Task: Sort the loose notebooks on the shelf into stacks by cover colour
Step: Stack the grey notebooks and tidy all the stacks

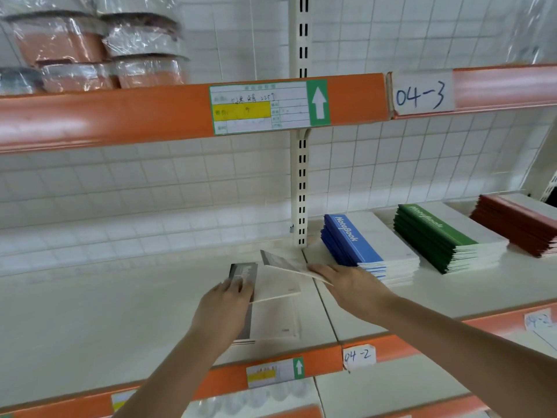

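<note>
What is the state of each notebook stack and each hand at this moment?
blue stack: stacked flat on shelf
green stack: stacked flat
red stack: stacked flat
grey notebook: held by left hand
tilted notebook: lifted by right hand

Both arms reach forward, left hand [230, 292] curled, right hand [340, 277] flatter.

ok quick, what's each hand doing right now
Left hand: grips a grey notebook.
Right hand: holds a second grey notebook, tilted.
</note>
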### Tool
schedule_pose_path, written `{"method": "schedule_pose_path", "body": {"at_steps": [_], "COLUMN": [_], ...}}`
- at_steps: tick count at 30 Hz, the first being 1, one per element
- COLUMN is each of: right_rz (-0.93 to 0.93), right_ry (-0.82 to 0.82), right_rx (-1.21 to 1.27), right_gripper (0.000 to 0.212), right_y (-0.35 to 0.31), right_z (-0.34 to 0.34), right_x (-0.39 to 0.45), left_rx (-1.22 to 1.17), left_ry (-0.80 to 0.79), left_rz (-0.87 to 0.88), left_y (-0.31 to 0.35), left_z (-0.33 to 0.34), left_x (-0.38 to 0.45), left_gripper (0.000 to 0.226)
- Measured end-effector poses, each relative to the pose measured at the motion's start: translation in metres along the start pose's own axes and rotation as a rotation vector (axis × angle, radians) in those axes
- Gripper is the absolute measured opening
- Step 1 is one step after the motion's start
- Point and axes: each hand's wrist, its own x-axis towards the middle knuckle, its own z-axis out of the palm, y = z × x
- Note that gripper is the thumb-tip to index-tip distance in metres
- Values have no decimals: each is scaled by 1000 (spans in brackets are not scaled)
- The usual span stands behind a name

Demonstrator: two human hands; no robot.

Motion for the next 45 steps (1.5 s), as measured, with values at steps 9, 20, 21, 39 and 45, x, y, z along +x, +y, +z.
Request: {"method": "schedule_pose_path", "body": {"at_steps": [9, 20, 21, 39, 45], "right_rz": [-86, -48, -43, -27, 11], "right_ry": [362, 408, 419, 420, 420], "right_rx": [63, 102, 98, 40, 13], "right_gripper": [77, 55, 58, 62, 63], "right_y": [34, 128, 138, 358, 415], "right_z": [-30, -54, -57, -94, -94], "right_x": [-32, -104, -111, -263, -294], "left_rx": [-65, -23, -25, -66, -106], "left_ry": [435, 551, 551, 562, 549], "left_rz": [107, 252, 256, 184, 234], "left_y": [35, 135, 146, 388, 438], "left_z": [-15, -40, -38, -55, -58], "left_x": [17, 61, 68, 159, 197], "left_gripper": [42, 50, 50, 51, 48]}}
